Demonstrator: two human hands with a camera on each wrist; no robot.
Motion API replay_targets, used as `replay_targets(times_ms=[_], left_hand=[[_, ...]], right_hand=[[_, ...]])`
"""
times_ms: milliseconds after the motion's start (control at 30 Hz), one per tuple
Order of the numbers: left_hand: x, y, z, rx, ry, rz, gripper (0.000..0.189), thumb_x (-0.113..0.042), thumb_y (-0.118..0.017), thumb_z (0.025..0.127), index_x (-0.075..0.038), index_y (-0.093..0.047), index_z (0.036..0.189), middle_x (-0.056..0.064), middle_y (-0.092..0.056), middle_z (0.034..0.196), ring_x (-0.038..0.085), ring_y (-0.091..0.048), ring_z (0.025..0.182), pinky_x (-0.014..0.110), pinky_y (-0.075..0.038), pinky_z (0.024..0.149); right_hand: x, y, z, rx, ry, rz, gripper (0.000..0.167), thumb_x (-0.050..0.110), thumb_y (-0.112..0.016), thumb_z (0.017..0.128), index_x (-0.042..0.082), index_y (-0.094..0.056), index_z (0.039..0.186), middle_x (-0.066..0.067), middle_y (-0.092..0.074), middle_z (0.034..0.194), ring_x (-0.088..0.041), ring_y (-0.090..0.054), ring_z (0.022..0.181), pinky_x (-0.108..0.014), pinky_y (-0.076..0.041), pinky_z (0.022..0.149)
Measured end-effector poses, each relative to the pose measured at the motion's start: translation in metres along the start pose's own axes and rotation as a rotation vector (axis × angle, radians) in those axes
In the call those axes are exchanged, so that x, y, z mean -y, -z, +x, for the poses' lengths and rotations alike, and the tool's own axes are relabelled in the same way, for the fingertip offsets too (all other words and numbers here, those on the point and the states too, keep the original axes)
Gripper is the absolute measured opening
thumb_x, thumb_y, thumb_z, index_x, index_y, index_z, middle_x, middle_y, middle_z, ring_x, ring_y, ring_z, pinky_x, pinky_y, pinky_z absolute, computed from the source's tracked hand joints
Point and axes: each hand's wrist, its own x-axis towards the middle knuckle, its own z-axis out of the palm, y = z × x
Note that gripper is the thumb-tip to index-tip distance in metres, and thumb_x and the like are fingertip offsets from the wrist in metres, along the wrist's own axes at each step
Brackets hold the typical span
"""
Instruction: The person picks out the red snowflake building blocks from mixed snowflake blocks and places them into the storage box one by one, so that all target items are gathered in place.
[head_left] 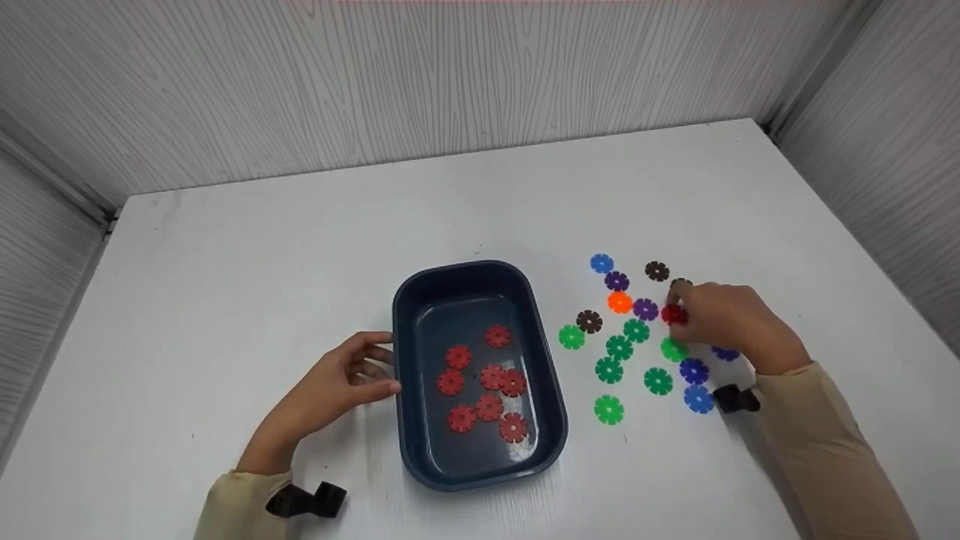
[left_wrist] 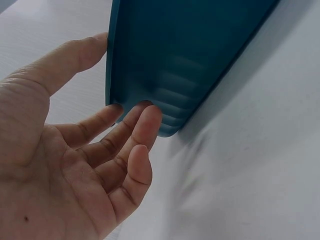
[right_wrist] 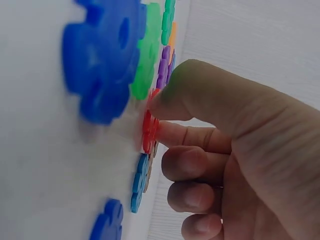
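A dark blue rectangular plastic tub (head_left: 465,311) stands on the table, with several red notched plastic discs (head_left: 451,382) lying on its floor. At the tub's left side is my left hand (head_left: 326,386), its fingers loosely bent. In the left wrist view the thumb (left_wrist: 82,54) touches the rim and the other fingertips lie against the outer wall. Over the scattered discs on the right, my right hand (head_left: 724,319) pinches a red notched disc (right_wrist: 149,131) between thumb and forefinger, close to the tabletop. The other fingers of that hand are curled in.
Right of the tub lie several loose notched discs: green (head_left: 619,348), an orange one (head_left: 619,302), purple (head_left: 645,309), blue (head_left: 698,399) and dark brown (head_left: 657,271). The white table (head_left: 247,255) meets a grained panel wall (head_left: 420,82) at the back.
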Motion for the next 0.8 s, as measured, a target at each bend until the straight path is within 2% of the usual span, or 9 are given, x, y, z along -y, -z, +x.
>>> replay_targets(times_ms=[333,600,800], left_hand=[[0.0008,-0.0002,0.0002,0.003,0.002,-0.004,0.060,-0.024,-0.070,0.089,-0.005,-0.044,0.139,0.019,-0.058,0.123,0.020,-0.061,0.099,0.027,-0.052,0.081],[0.0022,-0.0007,0.0029,0.003,0.004,0.006,0.060,-0.025,-0.071,0.088,-0.007,-0.045,0.139,0.017,-0.058,0.123,0.022,-0.061,0.099,0.028,-0.052,0.082],[0.0016,-0.0009,0.0015,0.001,0.013,0.002,0.061,-0.026,-0.071,0.088,-0.007,-0.045,0.139,0.017,-0.058,0.124,0.023,-0.061,0.100,0.029,-0.051,0.083]], right_hand=[[-0.0003,-0.0007,-0.0007,-0.002,0.010,0.002,0.038,0.025,-0.065,0.084,0.003,-0.058,0.114,-0.005,-0.059,0.074,-0.018,-0.050,0.061,-0.029,-0.041,0.053],[-0.0018,0.0027,-0.0038,-0.032,0.012,0.013,0.041,0.028,-0.067,0.086,0.001,-0.058,0.115,-0.008,-0.065,0.083,-0.019,-0.054,0.067,-0.034,-0.049,0.060],[0.0047,0.0052,-0.0048,-0.046,0.057,0.014,0.044,0.033,-0.067,0.087,0.003,-0.059,0.117,-0.005,-0.058,0.072,-0.017,-0.049,0.060,-0.029,-0.045,0.052]])
